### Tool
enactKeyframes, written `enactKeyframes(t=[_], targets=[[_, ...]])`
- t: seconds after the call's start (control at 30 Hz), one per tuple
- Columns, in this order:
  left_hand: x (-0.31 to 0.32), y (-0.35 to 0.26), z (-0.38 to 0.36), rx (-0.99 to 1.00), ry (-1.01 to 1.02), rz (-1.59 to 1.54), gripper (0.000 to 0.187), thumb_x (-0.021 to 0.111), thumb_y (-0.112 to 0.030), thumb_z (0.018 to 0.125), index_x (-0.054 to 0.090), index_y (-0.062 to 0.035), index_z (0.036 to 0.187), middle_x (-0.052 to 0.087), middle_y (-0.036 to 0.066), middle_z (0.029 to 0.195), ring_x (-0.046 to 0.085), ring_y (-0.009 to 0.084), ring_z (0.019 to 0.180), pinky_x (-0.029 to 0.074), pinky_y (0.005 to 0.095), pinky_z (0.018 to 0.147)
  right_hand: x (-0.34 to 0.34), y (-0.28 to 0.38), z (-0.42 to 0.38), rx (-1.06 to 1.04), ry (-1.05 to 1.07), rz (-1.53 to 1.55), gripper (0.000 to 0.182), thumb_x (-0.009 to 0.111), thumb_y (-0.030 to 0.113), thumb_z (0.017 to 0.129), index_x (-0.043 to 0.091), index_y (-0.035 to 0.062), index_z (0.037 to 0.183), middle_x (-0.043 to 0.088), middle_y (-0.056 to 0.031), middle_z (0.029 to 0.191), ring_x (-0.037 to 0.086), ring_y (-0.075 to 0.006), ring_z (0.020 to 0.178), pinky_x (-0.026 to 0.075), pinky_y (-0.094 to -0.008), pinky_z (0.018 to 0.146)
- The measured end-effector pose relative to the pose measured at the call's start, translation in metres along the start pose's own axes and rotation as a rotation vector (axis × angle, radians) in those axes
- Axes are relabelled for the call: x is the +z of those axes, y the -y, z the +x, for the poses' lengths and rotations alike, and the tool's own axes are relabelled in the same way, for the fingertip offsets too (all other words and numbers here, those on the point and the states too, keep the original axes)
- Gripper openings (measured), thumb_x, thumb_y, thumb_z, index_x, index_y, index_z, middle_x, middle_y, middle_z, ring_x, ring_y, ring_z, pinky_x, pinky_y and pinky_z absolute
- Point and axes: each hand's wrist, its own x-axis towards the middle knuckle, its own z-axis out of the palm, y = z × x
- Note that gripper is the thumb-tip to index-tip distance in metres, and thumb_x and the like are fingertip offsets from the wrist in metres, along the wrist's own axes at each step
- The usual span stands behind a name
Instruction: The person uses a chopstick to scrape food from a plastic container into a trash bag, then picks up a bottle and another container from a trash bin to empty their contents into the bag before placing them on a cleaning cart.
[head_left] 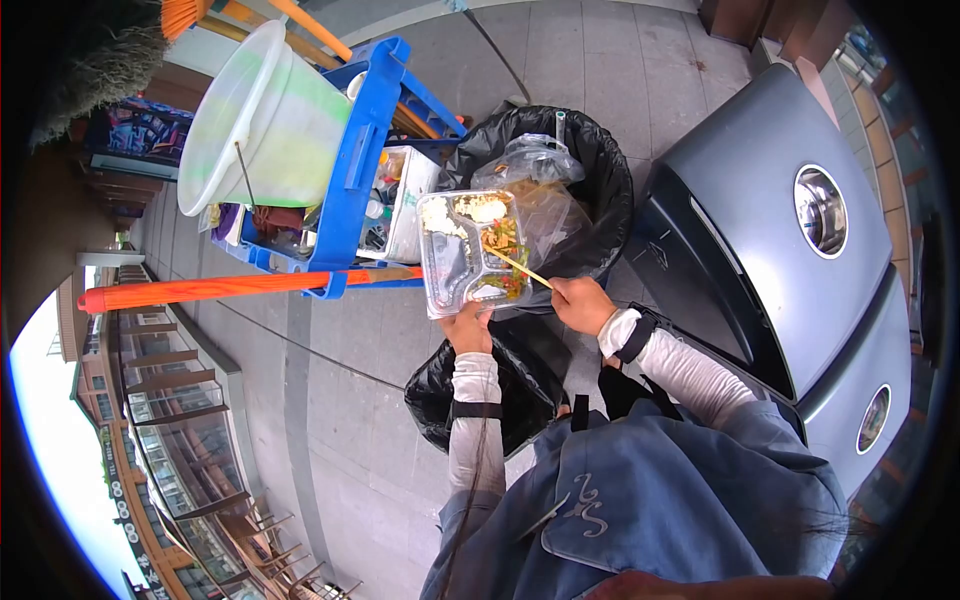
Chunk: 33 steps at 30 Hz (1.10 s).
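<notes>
A clear plastic food tray (447, 262) with rice and vegetables in its compartments is in the middle of the view. My left hand (467, 328) grips its near edge from below. My right hand (582, 304) is closed on a thin wooden stick (530, 273), whose far end touches the food. Just beyond the tray stands a bin lined with a black bag (612, 190), holding crumpled clear plastic bags (545, 160). Below my hands, a second black bag (430, 400) hangs open near my body.
At left is a blue cart (352, 170) carrying a whitish-green bucket (290, 125) and a white box (412, 190) of bottles. An orange pole (220, 290) juts out leftwards. A large grey bin unit (760, 200) stands at right, close to my right arm.
</notes>
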Motion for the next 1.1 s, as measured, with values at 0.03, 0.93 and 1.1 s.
enactKeyframes(t=[0.03,0.93,1.1], targets=[[0.0,0.002,0.0,0.0,0.0,0.0,0.055,0.051,0.012,0.066,0.043,-0.0149,0.113,0.051,0.007,0.104,0.054,0.0223,0.088,0.049,0.0425,0.067,0.001,0.0,0.002,0.0,0.0,0.0,0.015,0.049,0.013,0.073,0.056,0.0009,0.079,0.056,-0.0221,0.065,0.055,-0.0406,0.066,0.044,-0.0484,0.062],[0.004,0.04,0.01,-0.025,-0.143,-0.127,0.051,0.055,0.009,0.067,0.039,-0.024,0.102,0.052,0.005,0.096,0.053,0.0217,0.087,0.041,0.0515,0.073,0.003,-0.006,0.021,0.225,0.099,-0.292,0.022,0.054,0.016,0.073,0.057,-0.0034,0.084,0.06,-0.0222,0.073,0.06,-0.0381,0.071,0.049,-0.0447,0.067],[0.018,0.03,0.006,-0.028,-0.2,-0.097,0.053,0.054,0.01,0.067,0.034,-0.0223,0.103,0.049,0.006,0.098,0.052,0.0208,0.087,0.041,0.051,0.073,0.005,-0.022,0.02,0.186,-0.011,-0.245,0.02,0.054,0.015,0.073,0.055,-0.0016,0.085,0.059,-0.0221,0.068,0.059,-0.0387,0.066,0.049,-0.046,0.064]])
